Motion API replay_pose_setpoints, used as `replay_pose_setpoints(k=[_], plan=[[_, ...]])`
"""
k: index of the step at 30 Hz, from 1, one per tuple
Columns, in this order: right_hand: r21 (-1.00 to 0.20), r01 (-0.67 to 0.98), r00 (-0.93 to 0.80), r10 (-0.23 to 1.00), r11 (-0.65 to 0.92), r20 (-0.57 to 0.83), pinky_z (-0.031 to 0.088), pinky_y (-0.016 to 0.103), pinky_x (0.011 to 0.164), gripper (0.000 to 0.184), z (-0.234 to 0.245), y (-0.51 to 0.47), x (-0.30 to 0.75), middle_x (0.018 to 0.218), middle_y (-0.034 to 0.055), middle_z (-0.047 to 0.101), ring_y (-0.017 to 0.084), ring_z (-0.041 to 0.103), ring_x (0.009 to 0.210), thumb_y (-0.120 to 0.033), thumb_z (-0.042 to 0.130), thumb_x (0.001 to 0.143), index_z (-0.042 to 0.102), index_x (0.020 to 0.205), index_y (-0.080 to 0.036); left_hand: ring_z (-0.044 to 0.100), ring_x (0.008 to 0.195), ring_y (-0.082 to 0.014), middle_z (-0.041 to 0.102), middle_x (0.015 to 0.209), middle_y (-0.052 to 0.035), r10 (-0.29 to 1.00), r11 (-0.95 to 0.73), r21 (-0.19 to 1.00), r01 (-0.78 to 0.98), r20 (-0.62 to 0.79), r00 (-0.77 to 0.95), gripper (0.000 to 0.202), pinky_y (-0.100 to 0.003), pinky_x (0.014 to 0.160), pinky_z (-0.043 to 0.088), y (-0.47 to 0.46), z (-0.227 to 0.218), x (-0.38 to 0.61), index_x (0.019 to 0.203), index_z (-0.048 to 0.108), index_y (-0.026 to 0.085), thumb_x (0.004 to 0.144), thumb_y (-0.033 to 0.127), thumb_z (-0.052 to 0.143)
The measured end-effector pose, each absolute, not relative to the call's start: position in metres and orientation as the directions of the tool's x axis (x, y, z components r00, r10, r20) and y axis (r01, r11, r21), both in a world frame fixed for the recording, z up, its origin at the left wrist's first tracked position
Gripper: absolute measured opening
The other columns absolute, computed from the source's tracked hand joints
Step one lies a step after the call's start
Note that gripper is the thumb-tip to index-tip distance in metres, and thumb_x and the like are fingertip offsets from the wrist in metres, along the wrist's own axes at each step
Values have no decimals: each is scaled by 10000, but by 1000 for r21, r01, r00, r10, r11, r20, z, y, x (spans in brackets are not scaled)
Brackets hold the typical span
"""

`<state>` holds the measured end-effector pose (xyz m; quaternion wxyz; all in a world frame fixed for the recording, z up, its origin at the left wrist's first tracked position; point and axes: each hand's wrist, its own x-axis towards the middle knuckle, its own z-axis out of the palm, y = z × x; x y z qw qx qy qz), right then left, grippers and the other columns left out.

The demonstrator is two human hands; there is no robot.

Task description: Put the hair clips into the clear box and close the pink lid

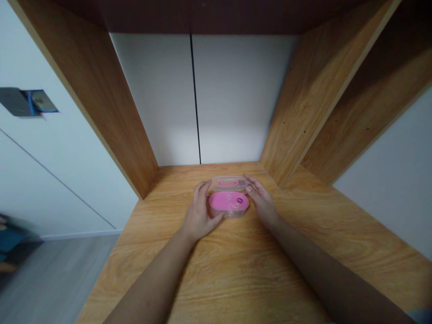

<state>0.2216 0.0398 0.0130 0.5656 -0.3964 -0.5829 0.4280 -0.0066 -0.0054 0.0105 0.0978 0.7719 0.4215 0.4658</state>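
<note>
A small oval plastic box [228,203] with a pink base sits on the wooden desk [236,270], its clear lid [229,183] with a pink handle raised behind it. A few small hair bands lie inside on the pink base. My left hand [199,213] cups the box's left side, thumb against its front edge and fingers curled round the back. My right hand [261,200] rests against the box's right side, fingers extended toward the lid's edge.
Wooden side panels [111,103] rise left and right of the desk alcove, with a white back wall [236,99] split by a dark vertical seam. Grey floor [50,279] lies to the left. A blue-grey object [29,102] sticks out from the left wall.
</note>
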Motion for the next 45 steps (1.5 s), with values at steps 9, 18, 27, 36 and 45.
replay_pose_setpoints(k=[9,18,27,36,45], plan=[[-931,38,-87,929,363,359,529,339,782,340,19,34,221,937,54,684,216,650,881,-548,540,911,599,1008,-227,465,1315,-332,312,1480,-199,747,-618,540,571,631,212,946,-496,1013,517,-6,10,-7,1523,192,219,786,378,762],[-895,73,-123,895,440,430,504,315,741,296,22,34,219,896,39,601,188,584,837,-509,624,859,569,797,-225,432,1342,-338,341,1461,-197,729,-630,506,589,646,225,925,-498,1037,490,-5,11,-7,1519,209,205,791,376,754],[-873,84,-184,868,481,461,488,331,770,233,22,33,222,896,40,562,196,564,868,-430,663,836,600,764,-218,437,1336,-331,346,1458,-193,743,-618,526,584,633,217,905,-492,1037,495,-5,10,-6,1503,241,198,784,367,763],[-842,141,-255,841,520,477,470,388,875,123,17,35,226,945,49,551,223,550,944,-346,681,828,656,807,-228,441,1337,-333,349,1454,-185,748,-621,538,571,623,226,882,-510,1057,483,-5,10,-7,1503,260,212,792,368,757],[-813,190,-415,796,550,441,421,449,1041,256,22,29,225,1175,86,554,244,537,1175,-346,512,960,742,1017,-250,572,1156,-268,360,1447,-147,742,-636,501,586,606,287,612,-458,1011,524,-8,13,-8,1391,491,244,828,330,718]])
